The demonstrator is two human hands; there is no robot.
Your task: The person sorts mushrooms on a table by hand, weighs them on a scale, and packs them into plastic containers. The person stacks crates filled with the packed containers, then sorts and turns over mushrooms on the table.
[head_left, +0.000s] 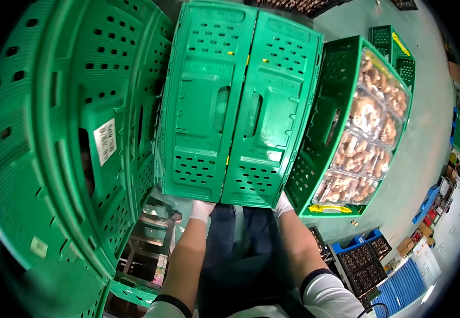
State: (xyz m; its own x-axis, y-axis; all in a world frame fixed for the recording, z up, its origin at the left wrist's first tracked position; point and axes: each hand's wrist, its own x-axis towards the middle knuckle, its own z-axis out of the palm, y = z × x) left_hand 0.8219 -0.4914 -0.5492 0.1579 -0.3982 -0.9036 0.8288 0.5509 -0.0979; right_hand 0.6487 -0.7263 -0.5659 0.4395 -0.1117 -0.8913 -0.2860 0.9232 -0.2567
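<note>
A green plastic crate [198,111] lies folded flat in front of me, its two perforated side panels meeting at a middle seam. My left hand [203,208], in a white glove, grips its near edge left of the seam. At the near right corner, my right hand [283,204], also white-gloved, holds the same crate. The fingers of both hands are mostly hidden beneath it. Close on the right stands an upright green crate [315,143] with clear-wrapped packs of brown mushrooms [365,116] inside.
Large green crates [108,79] rise on the left, one bearing a white label [105,141]. A metal frame [148,233] stands low at left. Black trays [360,265] with dark contents sit at lower right, near blue slatted material [402,286]. Another green crate [383,40] is behind.
</note>
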